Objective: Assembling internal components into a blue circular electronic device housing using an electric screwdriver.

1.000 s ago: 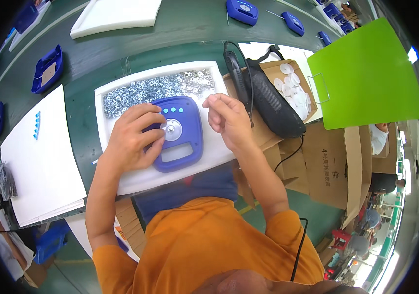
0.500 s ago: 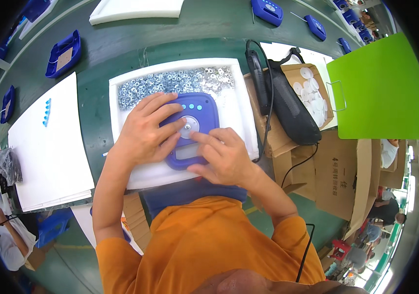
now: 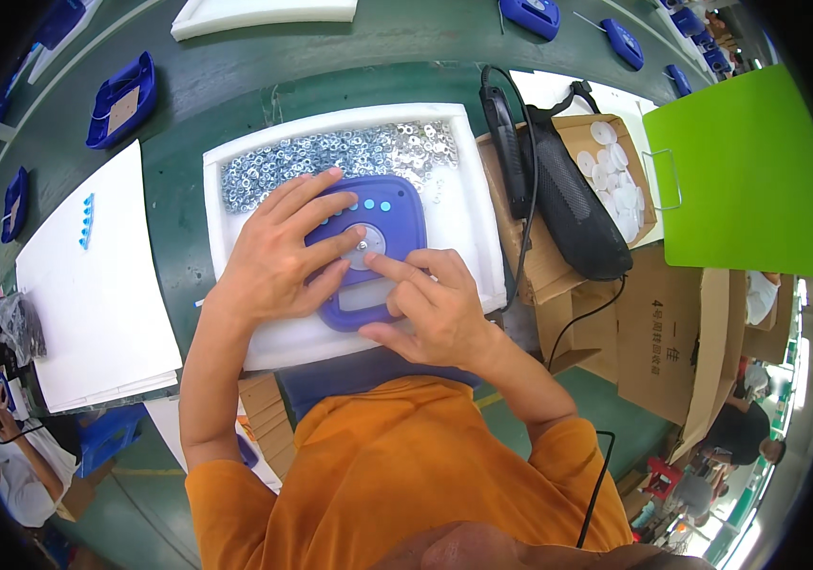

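A blue plastic housing (image 3: 401,211) with a handle-like cutout lies flat in a white foam tray (image 3: 474,180). A row of light-blue buttons (image 3: 369,204) crosses its upper part, and a clear round disc (image 3: 364,255) with a small metal piece at its centre sits below. My left hand (image 3: 283,249) rests over the housing's left side, fingers spread, with a fingertip on the disc. From the lower right, my right hand (image 3: 435,302) touches the disc's lower edge with its outstretched index finger; the thumb is apart near the handle and the other fingers are bent.
Many small metal nuts or washers (image 3: 316,161) fill the tray's far part. To the right are a black mesh pouch (image 3: 573,204), a cardboard box of white discs (image 3: 615,180) and a green board (image 3: 739,171). White sheets (image 3: 93,294) lie left; more blue housings (image 3: 124,103) stand beyond.
Both hands keep nearly the same place on the housing and disc. The surroundings shift slightly in the picture; the blue housings at the far right sit a little further right.
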